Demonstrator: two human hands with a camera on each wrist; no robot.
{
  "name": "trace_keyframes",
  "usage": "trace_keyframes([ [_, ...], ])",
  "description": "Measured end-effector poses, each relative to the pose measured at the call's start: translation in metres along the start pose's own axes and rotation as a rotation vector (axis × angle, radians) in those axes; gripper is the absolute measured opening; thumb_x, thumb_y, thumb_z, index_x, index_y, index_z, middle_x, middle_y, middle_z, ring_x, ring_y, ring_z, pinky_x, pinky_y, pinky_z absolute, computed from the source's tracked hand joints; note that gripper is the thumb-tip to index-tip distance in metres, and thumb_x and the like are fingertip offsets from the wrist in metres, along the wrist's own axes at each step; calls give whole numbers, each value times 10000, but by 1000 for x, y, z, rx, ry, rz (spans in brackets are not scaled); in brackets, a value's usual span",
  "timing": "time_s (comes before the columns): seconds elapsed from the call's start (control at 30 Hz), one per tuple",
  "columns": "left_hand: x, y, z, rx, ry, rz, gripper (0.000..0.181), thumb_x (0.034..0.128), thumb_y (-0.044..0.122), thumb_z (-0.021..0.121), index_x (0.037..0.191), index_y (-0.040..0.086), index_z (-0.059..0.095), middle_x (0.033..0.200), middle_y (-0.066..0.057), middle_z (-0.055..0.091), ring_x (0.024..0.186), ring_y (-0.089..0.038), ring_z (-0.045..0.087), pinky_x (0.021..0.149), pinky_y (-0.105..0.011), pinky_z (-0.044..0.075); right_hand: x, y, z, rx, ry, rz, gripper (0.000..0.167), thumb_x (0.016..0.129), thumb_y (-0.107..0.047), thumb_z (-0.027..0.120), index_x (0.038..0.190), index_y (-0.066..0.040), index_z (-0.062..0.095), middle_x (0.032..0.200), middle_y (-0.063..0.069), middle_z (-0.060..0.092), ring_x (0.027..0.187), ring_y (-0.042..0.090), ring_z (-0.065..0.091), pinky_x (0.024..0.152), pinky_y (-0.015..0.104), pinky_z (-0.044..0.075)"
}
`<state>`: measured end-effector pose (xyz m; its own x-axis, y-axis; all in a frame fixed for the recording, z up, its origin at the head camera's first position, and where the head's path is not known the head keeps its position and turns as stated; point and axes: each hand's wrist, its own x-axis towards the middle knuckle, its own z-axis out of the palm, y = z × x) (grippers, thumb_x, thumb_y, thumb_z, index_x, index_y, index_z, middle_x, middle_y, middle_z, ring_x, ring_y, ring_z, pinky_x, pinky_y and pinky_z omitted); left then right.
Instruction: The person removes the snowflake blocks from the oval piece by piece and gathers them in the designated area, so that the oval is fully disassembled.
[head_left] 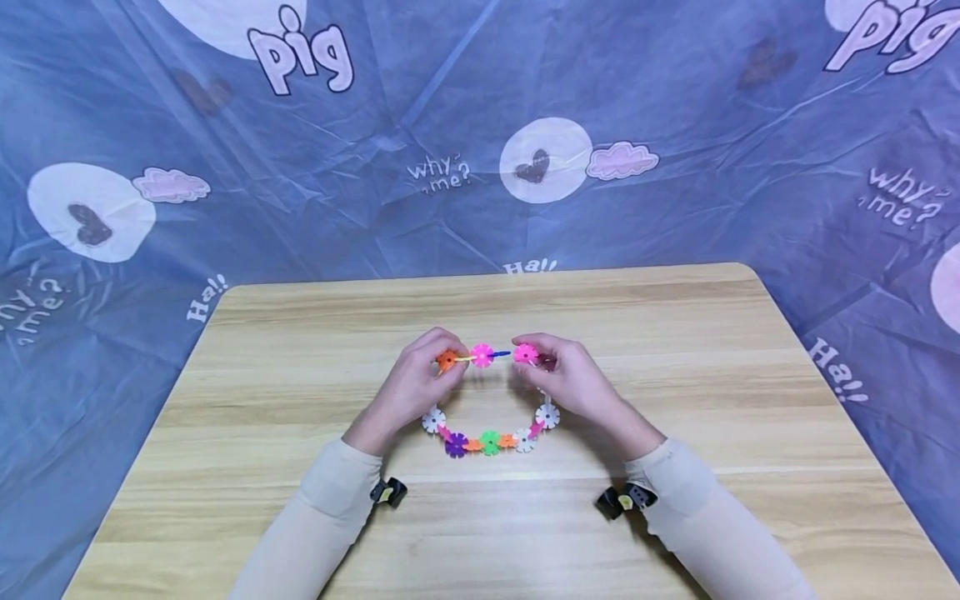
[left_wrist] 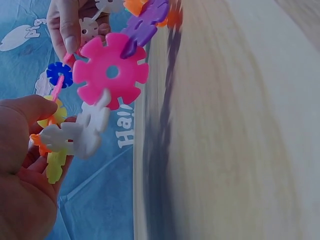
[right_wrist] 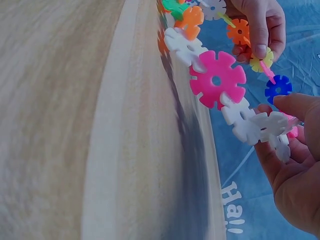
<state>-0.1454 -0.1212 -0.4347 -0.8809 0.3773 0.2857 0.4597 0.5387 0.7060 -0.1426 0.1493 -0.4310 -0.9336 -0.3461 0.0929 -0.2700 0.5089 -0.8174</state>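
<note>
Chain [head_left: 490, 442] of notched plastic discs, bent into a nearly complete ring, is held between two hands over the middle of a wooden surface [head_left: 480, 533]. Its far side runs from an orange disc [head_left: 447, 360] through a yellow disc [head_left: 463, 359] seen edge-on and a bright pink disc [head_left: 482, 356] to a blue disc [head_left: 502, 354], also edge-on. Near the blue disc, across a narrow gap in the head view, is a second pink disc [head_left: 526, 355]; whether the two touch anywhere I cannot tell. The near side curves through white, pink and orange pieces, with a purple disc [head_left: 456, 444] toward the person's left and a green disc [head_left: 491, 445] about midway. Whether the lowest discs rest on the wood is not clear

The left hand [head_left: 417, 377] has its grip clenched on the chain, the thumb pressed to the yellow disc and the orange one close by. The right hand [head_left: 573, 379] has its grip pinched on the chain at the second pink disc, with white discs against its fingers. In the left wrist view a dark shadow [left_wrist: 157, 150] stretches along the surface

Pale sleeves [head_left: 300, 525] cover both forearms, and a small black device [head_left: 388, 493] sits at each wrist. Behind everything hangs a creased blue cloth [head_left: 375, 225] printed with words, pale ovals and pink clouds
</note>
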Motion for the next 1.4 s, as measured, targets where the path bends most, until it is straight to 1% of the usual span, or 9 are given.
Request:
trace_keyframes([
  [0.23,-1,-1,-3,3,7,16,132,958,32,769,1086,65,762,1154,-71,735,1099,-240,710,1017,-424,612,-1,0,-2,-11,12,0,451,981,-94,779,1413,-21,673,1052,128,749,772,153,639,685,252,590],
  [0.47,-2,-2,-5,3,13,22,140,958,34,768,1095,62,759,1174,-90,745,1122,-272,716,1025,-454,608,-1,-1,-3,10,8,10,459,985,-90,773,1425,-21,663,1084,151,755,746,151,665,671,260,611],
  [0.7,-1,-4,-4,12,16,25,136,961,41,766,1095,62,759,1166,-86,754,1115,-265,721,1017,-450,610,-2,-2,-4,15,14,1,447,987,-78,766,1419,-15,669,1126,165,758,745,147,665,670,257,611],
  [0.77,-1,-4,-4,16,16,29,140,958,42,767,1097,60,758,1164,-87,756,1113,-266,723,1012,-450,611,-2,-2,-4,16,16,-2,447,987,-78,766,1419,-17,669,1113,162,758,737,148,662,665,257,608],
  [0.9,-1,-4,-4,24,11,15,145,958,47,771,1102,61,758,1168,-87,758,1125,-272,724,1023,-453,609,-2,-2,-4,18,19,-7,448,985,-77,769,1418,-18,670,1092,154,758,741,150,663,665,256,609],
  [0.97,-1,-5,-3,32,5,5,144,958,51,770,1102,61,758,1166,-84,760,1122,-268,723,1024,-450,608,-2,-2,-3,19,20,-10,448,985,-80,770,1417,-19,671,1115,156,763,754,150,668,675,254,612],
  [1.07,0,-6,-2,42,-10,-13,135,963,63,771,1096,66,757,1155,-75,759,1100,-254,721,998,-440,615,-2,-2,-3,15,25,-14,443,983,-87,772,1411,-22,677,1144,160,769,787,146,675,695,250,614],
  [1.2,2,-5,-1,58,-49,-49,139,972,84,770,1109,64,753,1157,-74,754,1082,-249,712,977,-435,614,-3,-2,-3,11,31,-22,440,982,-97,775,1405,-22,682,1150,159,774,816,147,681,705,246,611],
  [1.4,3,-4,-1,88,-136,-100,196,1011,136,740,1192,59,737,1230,-85,737,1194,-292,704,1092,-483,570,-3,-4,-4,9,28,-32,439,987,-97,768,1407,-12,676,1173,171,776,838,157,696,702,245,612],
])
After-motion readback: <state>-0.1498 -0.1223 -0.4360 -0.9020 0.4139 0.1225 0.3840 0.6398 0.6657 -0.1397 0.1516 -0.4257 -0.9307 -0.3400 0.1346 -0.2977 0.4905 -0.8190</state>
